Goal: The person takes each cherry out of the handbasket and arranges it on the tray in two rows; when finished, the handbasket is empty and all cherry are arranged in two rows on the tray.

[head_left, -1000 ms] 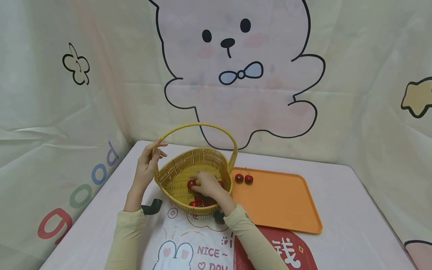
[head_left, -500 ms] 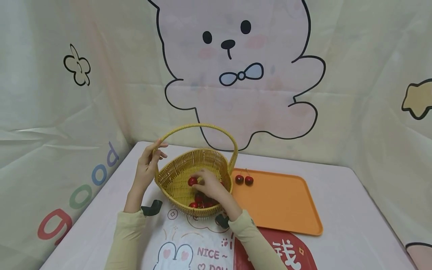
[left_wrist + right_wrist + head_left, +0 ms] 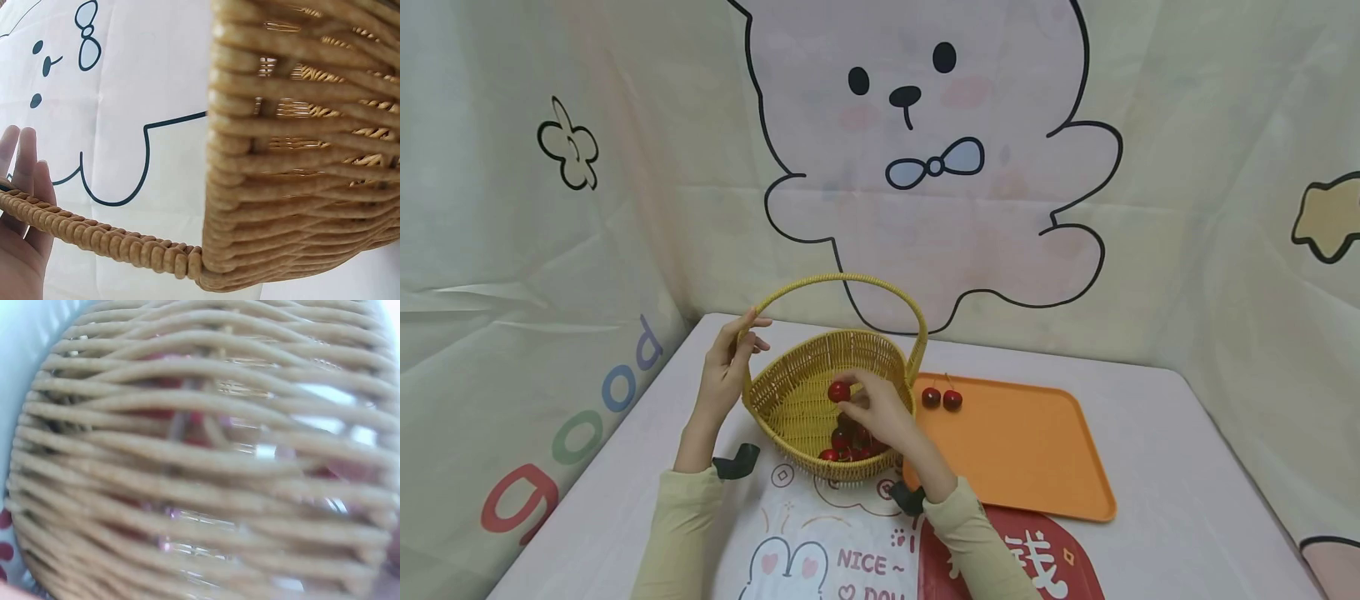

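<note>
A yellow wicker basket [image 3: 797, 408] with a tall arched handle [image 3: 842, 276] stands mid-table. My left hand [image 3: 726, 363] holds the left side of that handle; in the left wrist view, fingers of the hand [image 3: 25, 250] lie around the handle [image 3: 112, 242]. Over the basket's inside, my right hand [image 3: 883, 410] pinches a red cherry [image 3: 838, 392] between thumb and fingers. Several dark red cherries [image 3: 842, 438] lie in the basket's near right part, below that hand. The right wrist view shows mostly blurred wicker wall [image 3: 187, 444] with red behind it.
Right of the basket lies an orange tray [image 3: 1015, 442], its left edge close against it. Two cherries [image 3: 952, 400] with stems rest at its back left corner. A red printed patch [image 3: 1060, 550] and a rabbit drawing mark the near tabletop. A printed cloth hangs behind.
My right hand has risen and moved slightly right with its pinched cherry, uncovering more of the cherries below. My left hand has stayed on the handle.
</note>
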A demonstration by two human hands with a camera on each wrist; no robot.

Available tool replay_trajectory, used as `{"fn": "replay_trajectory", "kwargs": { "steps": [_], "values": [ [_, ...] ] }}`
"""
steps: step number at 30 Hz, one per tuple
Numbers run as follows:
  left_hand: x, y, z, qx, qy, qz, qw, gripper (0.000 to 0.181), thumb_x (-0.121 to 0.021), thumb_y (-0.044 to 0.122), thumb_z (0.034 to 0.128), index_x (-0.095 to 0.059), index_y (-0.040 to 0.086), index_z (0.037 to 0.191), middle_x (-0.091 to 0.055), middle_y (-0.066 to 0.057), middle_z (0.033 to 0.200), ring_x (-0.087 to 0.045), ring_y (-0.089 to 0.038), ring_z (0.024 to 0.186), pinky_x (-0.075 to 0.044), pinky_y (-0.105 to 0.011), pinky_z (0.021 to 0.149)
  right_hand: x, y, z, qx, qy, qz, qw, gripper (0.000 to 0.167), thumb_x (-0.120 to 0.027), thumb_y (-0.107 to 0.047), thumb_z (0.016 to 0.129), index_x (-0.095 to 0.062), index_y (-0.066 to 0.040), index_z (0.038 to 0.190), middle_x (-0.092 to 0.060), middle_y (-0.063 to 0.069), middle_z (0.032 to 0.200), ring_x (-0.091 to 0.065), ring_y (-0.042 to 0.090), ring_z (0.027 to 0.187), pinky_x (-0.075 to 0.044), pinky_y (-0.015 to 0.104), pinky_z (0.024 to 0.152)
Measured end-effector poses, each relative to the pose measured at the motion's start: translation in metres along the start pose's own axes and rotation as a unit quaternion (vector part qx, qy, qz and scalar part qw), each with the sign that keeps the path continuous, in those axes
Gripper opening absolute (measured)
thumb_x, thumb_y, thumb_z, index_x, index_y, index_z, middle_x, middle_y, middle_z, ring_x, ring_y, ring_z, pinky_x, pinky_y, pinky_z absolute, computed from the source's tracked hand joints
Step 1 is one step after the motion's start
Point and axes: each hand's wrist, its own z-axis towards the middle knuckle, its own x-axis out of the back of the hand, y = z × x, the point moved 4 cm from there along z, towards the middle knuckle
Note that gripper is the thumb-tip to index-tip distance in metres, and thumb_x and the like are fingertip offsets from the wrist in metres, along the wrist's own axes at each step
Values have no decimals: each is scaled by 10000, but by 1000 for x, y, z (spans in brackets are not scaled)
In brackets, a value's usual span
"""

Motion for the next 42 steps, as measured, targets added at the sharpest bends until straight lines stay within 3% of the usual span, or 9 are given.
{"fn": "replay_trajectory", "kwargs": {
  "steps": [11,16,20,23,28,30,35,42],
  "values": [
    [0,-5,-1,124,-11,-212,9997,404,-379,-72,956,-418,26,1346,-527,-297,1126,-585,-71,822,-467,-180,802,30,2,-21,380,434,110,9983,390,-636,-34,861,-574,-133,1232,-561,71,1142,-630,200,908,-527,282,786],
    [-1,-4,-1,103,-32,-231,9997,402,-377,-67,958,-413,25,1348,-525,-298,1125,-571,-9,831,-466,-187,805,43,5,-29,304,425,126,9986,336,-633,-129,879,-597,-141,1212,-562,47,1138,-617,172,923,-521,288,807],
    [0,-2,0,-24,-19,-203,9998,387,-381,-66,957,-414,2,1336,-527,-303,1111,-583,-160,803,-471,-193,802,52,5,-36,367,478,142,9981,285,-601,-200,902,-618,-148,1181,-573,22,1135,-604,150,939,-515,288,813],
    [0,-2,0,-72,-19,-162,9998,382,-384,-67,956,-412,-5,1332,-537,-285,1107,-576,-218,795,-472,-189,801,59,3,-41,545,511,210,9970,250,-600,-157,899,-632,-136,1146,-580,37,1129,-597,166,952,-515,330,814],
    [0,-3,-1,15,-23,-121,9999,391,-387,-51,961,-414,24,1343,-558,-232,1118,-581,-52,815,-471,-187,807,75,-11,-52,639,408,295,9967,259,-616,-11,866,-628,-42,1122,-567,154,1130,-563,285,1017,-478,476,862],
    [0,-3,0,28,-36,-113,9999,392,-385,-45,964,-412,31,1347,-556,-235,1122,-579,-38,820,-469,-186,809,79,-8,-55,608,405,180,9972,273,-626,-25,863,-626,-49,1136,-561,138,1134,-557,265,1024,-476,461,872],
    [-1,-1,0,-31,-74,-95,9999,385,-382,-48,964,-399,10,1344,-533,-285,1118,-578,-167,803,-466,-172,813,89,13,-60,527,533,-53,9972,300,-655,-77,854,-635,-87,1153,-557,52,1147,-570,196,954,-496,353,791],
    [-1,0,-1,5,-35,-117,9999,385,-382,-60,959,-405,6,1338,-528,-286,1111,-574,-191,801,-468,-173,810,104,35,-68,246,812,-135,9963,292,-659,-68,848,-631,-53,1138,-560,91,1133,-583,242,979,-492,438,854]
  ]
}}
